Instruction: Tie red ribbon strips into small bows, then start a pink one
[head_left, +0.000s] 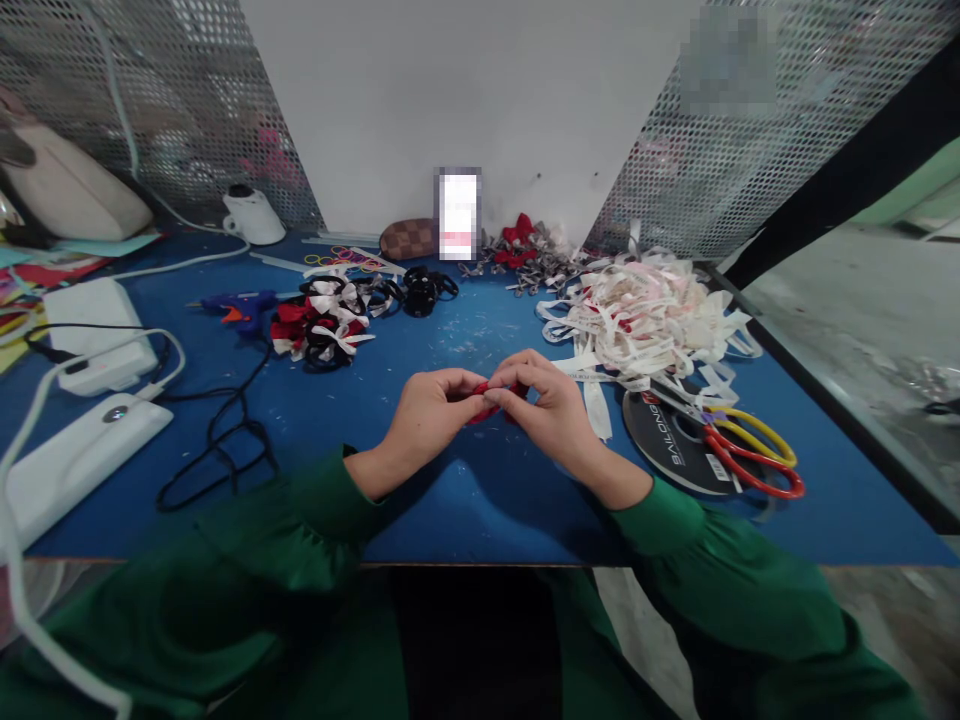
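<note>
My left hand [431,412] and my right hand [551,408] meet over the middle of the blue table, both with fingers pinched. Between their fingertips is a small red fabric piece [478,414], mostly covered by the fingers, so its full shape is hidden. Just behind and right of my right hand, pale printed ribbon ends [597,408] hang out of a large heap of white and pink ribbons [649,310]. Scissors with one red and one yellow handle [750,455] rest on a round black spool [660,440] to the right.
Left of centre lie black hair ties with red and white bows [322,325] and a blue glue gun [244,308]. White power strips [90,455] and cables fill the left side. At the back are a lit phone [457,212], a checked case [407,239] and red bows [519,240] among metal clips.
</note>
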